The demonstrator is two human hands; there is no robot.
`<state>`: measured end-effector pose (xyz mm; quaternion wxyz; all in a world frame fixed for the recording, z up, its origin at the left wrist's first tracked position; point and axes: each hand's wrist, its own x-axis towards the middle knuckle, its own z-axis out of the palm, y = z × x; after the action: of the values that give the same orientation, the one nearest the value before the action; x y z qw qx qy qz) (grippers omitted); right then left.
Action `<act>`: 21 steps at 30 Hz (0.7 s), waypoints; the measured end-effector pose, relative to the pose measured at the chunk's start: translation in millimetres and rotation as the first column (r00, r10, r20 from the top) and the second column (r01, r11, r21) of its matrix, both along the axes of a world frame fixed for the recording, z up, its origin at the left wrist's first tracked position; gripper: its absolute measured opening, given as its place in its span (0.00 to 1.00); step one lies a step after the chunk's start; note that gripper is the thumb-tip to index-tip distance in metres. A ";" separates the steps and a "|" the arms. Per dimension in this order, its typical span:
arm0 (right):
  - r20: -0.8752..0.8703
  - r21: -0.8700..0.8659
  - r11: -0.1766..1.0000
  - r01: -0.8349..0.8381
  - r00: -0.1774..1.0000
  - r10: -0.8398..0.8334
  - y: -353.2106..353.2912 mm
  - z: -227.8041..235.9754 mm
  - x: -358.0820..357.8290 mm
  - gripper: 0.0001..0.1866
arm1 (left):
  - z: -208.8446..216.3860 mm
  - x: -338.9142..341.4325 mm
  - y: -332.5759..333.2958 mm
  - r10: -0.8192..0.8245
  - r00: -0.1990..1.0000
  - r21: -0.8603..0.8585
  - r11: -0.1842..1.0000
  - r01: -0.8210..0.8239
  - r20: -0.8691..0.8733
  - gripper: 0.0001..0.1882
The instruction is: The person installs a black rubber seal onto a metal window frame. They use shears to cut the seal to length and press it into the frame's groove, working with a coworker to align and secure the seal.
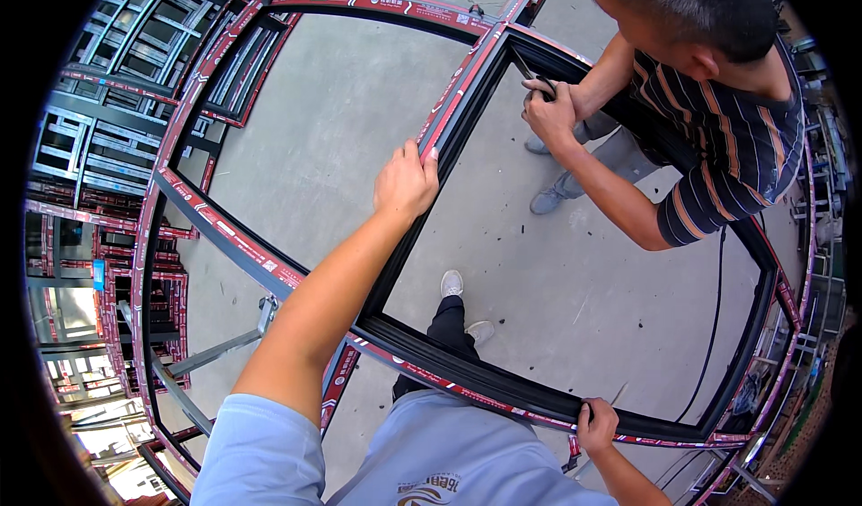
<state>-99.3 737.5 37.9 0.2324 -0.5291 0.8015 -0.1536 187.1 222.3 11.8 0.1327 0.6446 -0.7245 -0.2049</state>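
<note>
A large window frame (465,87) of dark profiles with red protective film lies level in front of me. My left hand (406,183) is closed around its middle bar, with the arm stretched across the near rail. My right hand (597,425) is closed at the near rail, by the black inner edge. From its fingers sticks a thin, pale, pointed thing (621,392) whose kind I cannot make out. Across the frame, a co-worker in a striped shirt (718,156) holds what look like black-handled scissors (546,88) at the far inner corner.
A thin black strip (721,308) hangs across the right opening. Stacked film-covered frames (126,48) fill the left side. A grey metal support (215,352) stands under the frame at left. Small dark scraps dot the concrete floor (575,281), where my shoes (452,283) show.
</note>
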 end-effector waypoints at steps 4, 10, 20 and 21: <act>-0.001 -0.007 1.000 -0.004 1.000 0.004 1.0 -0.3 -2.8 0.05 | -5.3 1.5 -0.1 0.003 1.000 -0.037 0.999 -0.002 0.011 0.26; -0.022 -0.005 1.000 0.004 1.000 -0.005 10.3 -8.6 -6.5 0.06 | -0.5 -0.4 0.4 -0.005 1.000 0.004 1.000 0.005 0.012 0.27; -0.027 -0.026 0.999 0.026 0.999 -0.026 0.1 5.5 1.2 0.05 | -0.9 -0.3 0.8 -0.007 1.000 -0.015 1.000 0.008 0.030 0.27; -0.028 -0.027 0.999 0.029 0.999 -0.030 -1.5 7.5 2.3 0.05 | -2.1 -0.3 0.5 -0.011 0.999 -0.021 1.000 0.012 0.033 0.27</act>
<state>-97.0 736.0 45.4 0.2117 -0.5225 0.8103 -0.1600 186.8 222.8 9.8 0.1264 0.6421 -0.7325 -0.1875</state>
